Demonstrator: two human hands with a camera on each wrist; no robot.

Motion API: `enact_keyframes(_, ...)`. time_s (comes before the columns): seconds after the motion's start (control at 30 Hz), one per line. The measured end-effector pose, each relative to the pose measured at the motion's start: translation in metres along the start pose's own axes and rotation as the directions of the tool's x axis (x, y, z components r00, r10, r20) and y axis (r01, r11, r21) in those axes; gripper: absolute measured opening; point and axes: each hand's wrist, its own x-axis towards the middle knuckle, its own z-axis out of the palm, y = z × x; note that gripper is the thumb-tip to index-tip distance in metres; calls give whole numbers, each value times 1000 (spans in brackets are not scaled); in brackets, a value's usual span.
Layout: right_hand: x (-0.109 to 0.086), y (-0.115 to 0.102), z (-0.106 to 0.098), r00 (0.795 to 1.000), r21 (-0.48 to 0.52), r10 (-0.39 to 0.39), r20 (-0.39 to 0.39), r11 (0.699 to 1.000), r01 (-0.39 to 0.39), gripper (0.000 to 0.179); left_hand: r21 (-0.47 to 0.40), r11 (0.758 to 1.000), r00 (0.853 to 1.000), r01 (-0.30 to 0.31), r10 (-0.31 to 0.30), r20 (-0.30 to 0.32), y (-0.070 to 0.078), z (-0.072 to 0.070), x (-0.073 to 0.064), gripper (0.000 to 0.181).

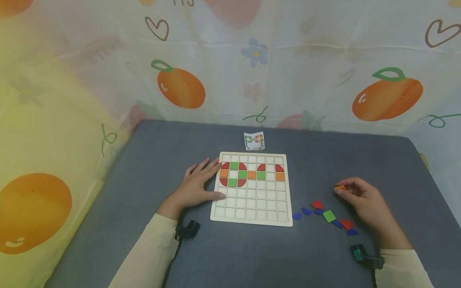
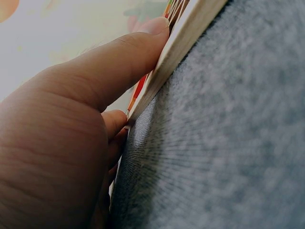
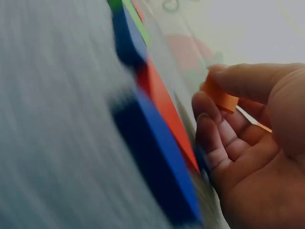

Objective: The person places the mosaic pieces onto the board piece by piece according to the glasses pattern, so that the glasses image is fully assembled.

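A white grid board (image 1: 251, 205) lies on the table with red quarter-round, green square and orange square tiles set in its upper rows. My left hand (image 1: 196, 185) rests at the board's left side, fingers fairly straight; its thumb (image 2: 128, 57) lies on the rim in the left wrist view. To the right of the board, my right hand (image 1: 363, 200) pinches an orange tile (image 3: 221, 98) between thumb and fingers, above the table. Nearest to that hand are loose pieces: a green square (image 1: 329, 216), a red quarter-round (image 1: 347, 224) and several blue pieces (image 1: 352, 232).
Behind the board lies a small pattern card (image 1: 254, 141). Another red piece (image 1: 317, 205) is among the loose tiles. A grey cloth (image 1: 144, 160) covers the table, and a fruit-printed curtain (image 1: 223, 60) hangs behind it. Each wrist wears a black camera band (image 1: 187, 230).
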Motion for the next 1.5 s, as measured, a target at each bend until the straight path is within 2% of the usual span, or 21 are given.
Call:
enact_keyframes(0.17,2,-9,15,1000,120,25,-1,993,-25,28,1,1000,1000,-1,1,-3,0,0,0,111)
enact_keyframes(0.4,5,-23,28,998,271,-42,50,962,27,25,5,1000,1000,-3,3,-5,-1,0,0,111)
enact_keyframes(0.5,9,-32,31,996,270,-31,88,963,6,28,4,1000,1000,-3,3,-5,0,1,0,111)
enact_keyframes(0.63,18,-48,39,992,212,9,130,977,-37,39,2,1000,1000,3,-3,-4,-1,1,0,112)
enact_keyframes(0.73,26,-59,49,989,258,20,148,964,-58,39,2,1000,1000,7,-7,-1,-1,1,0,112)
enact_keyframes(0.9,40,-74,71,991,340,-12,137,940,-35,32,3,1000,1000,4,-4,-2,-2,2,0,113)
enact_keyframes(1.07,52,-86,89,993,308,-30,111,951,-5,27,0,1000,1000,-9,9,-2,-2,1,1,112)
enact_keyframes(1.27,66,-92,109,998,117,-35,53,993,28,25,-13,1000,1000,-18,18,-7,-2,1,1,111)
enact_keyframes(1.4,73,-95,119,999,0,-41,11,999,41,27,-15,1000,1000,-19,19,-9,-2,1,1,111)
enact_keyframes(1.5,76,-98,124,1000,-25,-30,8,999,30,28,-17,1000,1000,-18,18,-7,-2,0,0,111)
